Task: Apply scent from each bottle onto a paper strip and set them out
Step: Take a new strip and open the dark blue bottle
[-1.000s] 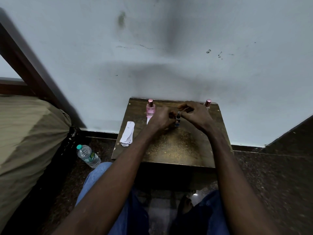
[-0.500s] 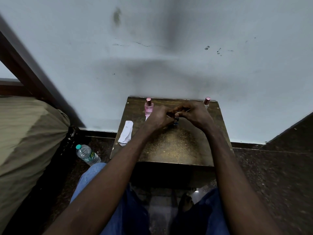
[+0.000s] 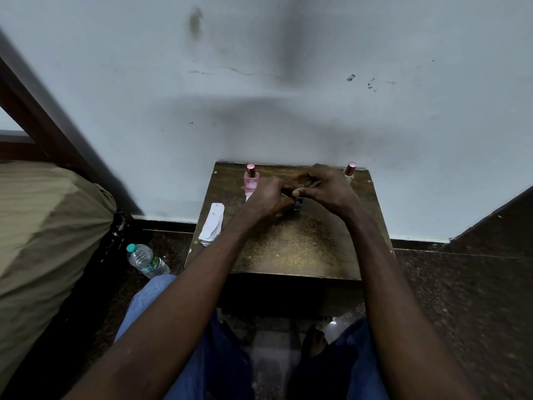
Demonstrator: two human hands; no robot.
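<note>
On the small wooden table (image 3: pixel 288 249) my two hands meet near the back edge. My left hand (image 3: pixel 268 197) curls around a small dark bottle (image 3: pixel 299 204), of which only the bluish base shows. My right hand (image 3: pixel 326 189) pinches at the bottle's top with thumb and fingers; the cap itself is hidden. A pink perfume bottle (image 3: pixel 251 180) with a rose cap stands back left, with a white strip end (image 3: pixel 247 198) just in front of it. A second rose-capped bottle (image 3: pixel 350 169) stands back right, partly behind my right hand. A stack of white paper strips (image 3: pixel 212 223) lies at the table's left edge.
The table stands against a pale wall (image 3: pixel 288 96). A plastic water bottle (image 3: pixel 147 261) lies on the dark floor to the left, beside an olive cushion (image 3: pixel 43 226). My knees in blue jeans (image 3: pixel 202 356) are below the table's front edge.
My hands have closed in over the small dark bottle, which showed upright between them a second ago and is now mostly covered. Nothing else on the table has moved.
</note>
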